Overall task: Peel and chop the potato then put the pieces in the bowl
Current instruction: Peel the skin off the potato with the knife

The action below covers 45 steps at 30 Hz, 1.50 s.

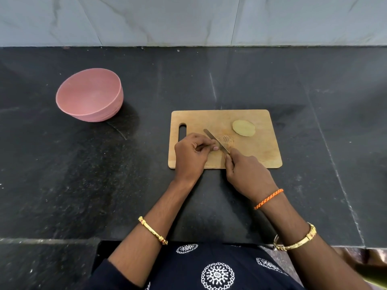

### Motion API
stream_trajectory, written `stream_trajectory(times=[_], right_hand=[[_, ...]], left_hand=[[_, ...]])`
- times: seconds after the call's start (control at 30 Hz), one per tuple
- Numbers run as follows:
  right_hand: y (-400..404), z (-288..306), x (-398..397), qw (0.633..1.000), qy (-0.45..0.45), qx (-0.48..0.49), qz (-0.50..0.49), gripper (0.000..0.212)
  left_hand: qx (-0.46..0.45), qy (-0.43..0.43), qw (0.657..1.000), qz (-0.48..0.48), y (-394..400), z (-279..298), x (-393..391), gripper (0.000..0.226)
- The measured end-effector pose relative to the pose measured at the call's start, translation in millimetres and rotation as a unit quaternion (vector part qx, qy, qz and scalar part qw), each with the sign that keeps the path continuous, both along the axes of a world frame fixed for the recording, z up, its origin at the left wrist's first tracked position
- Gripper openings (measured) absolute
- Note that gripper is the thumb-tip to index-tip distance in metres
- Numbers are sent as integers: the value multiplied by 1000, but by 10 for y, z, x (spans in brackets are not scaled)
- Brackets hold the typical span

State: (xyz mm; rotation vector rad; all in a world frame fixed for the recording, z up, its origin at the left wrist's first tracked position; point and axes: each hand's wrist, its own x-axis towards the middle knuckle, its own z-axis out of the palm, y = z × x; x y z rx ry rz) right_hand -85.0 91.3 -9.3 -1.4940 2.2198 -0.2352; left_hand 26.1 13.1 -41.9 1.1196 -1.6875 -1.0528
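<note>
Pink bowl [89,95] far left on black counter [62,164], well apart from board. My left hand [191,152] curled, pinching potato piece [226,141] on cutting board [257,151]. Knife [215,140] across slices. My right hand [245,170] grips handle. Potato half [244,128] lies near board's far right corner.

Countertop [209,80]: dark, open between pink bowl [90,96] at far left and cutting board [261,151]. Board's right half bare apart from one potato half [244,128]; its near-left part occupied by both hands, knife [215,141] and, seemingly, blurred slices.
</note>
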Motion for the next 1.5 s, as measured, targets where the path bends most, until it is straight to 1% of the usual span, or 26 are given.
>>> stream_trajectory(times=[0.23,0.4,0.5,0.63,0.8,1.03,1.1,1.17,1.23,1.3,1.33,1.37,1.43,1.5], right_hand=[[130,-9,40,1000,-16,9,-20,28],[543,8,50,999,-17,11,-43,26],[684,99,16,997,-32,-19,-65,28],[516,125,6,994,-41,-73,-71,29],[289,26,-25,996,-30,-69,-50,30],[263,9,-37,995,-34,-80,-38,30],[301,34,-50,991,-54,-109,-63,29],[332,45,-97,977,-88,-152,-117,30],[344,29,-151,964,-105,-181,-165,32],[340,-5,-180,959,-112,-181,-186,35],[329,-21,-184,958,-117,-176,-192,36],[317,-32,-182,958,-122,-170,-196,37],[293,-57,-178,957,-127,-161,-206,38],[281,-86,-176,955,-127,-160,-216,37]], left_hand=[[11,4,1000,-4,23,-5,-1,10],[3,-4,1000,-3,3,-26,1,10],[9,-4,1000,-5,2,-29,9,10],[29,7,1000,-4,11,-8,17,14],[31,1,999,-11,21,15,28,13],[27,-5,1000,-15,8,16,30,11],[40,-1,999,-16,11,26,34,12],[77,-11,997,-31,-23,97,78,17],[94,-73,989,-87,-151,214,146,29],[77,-174,964,-185,-339,350,166,48],[66,-222,941,-245,-423,428,138,54],[51,-265,912,-308,-497,493,84,59],[23,-331,843,-424,-604,595,-72,63],[-3,-393,774,-496,-685,673,-234,67]])
